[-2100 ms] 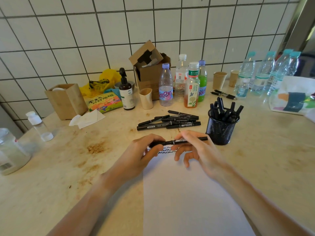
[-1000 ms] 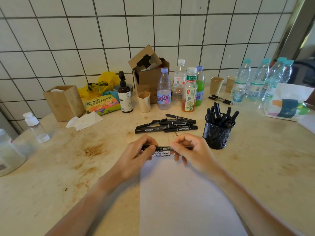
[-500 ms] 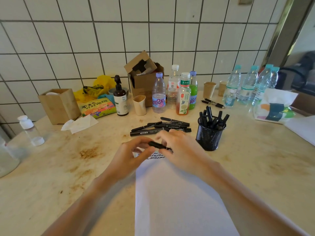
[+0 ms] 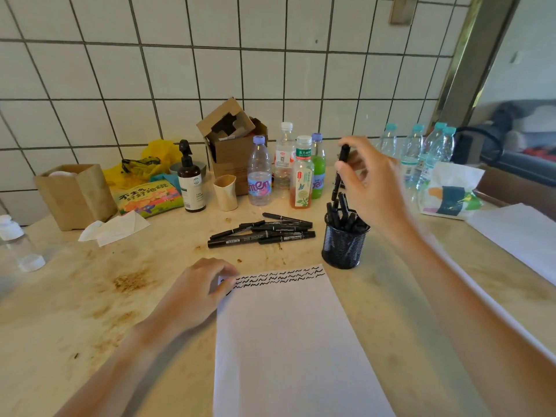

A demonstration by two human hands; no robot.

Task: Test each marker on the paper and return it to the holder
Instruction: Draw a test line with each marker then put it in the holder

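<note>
Head view showed two scribbled rows on the white paper sheet [image 4: 288, 341] pressed by the left hand [image 4: 195, 293], fingers loosely curled and holding nothing, one black marker [image 4: 340, 173] pinched upright in the right hand [image 4: 370, 188] above the part-filled black mesh holder [image 4: 343, 245], and a loose pile of black markers [image 4: 261, 231] left untested just to the holder's left.

The bench [image 4: 75, 296] looks like smooth pale stone, with brown stains. The paper [image 4: 285, 341] is white and matt. The holder [image 4: 343, 251] is black wire mesh, probably metal. The loose markers [image 4: 261, 233] are of black plastic with a light shine. The water bottles [image 4: 421, 158] are clear plastic. The box [image 4: 234, 152] is brown matt cardboard, and the wall tiles [image 4: 180, 70] are glossy white.
</note>
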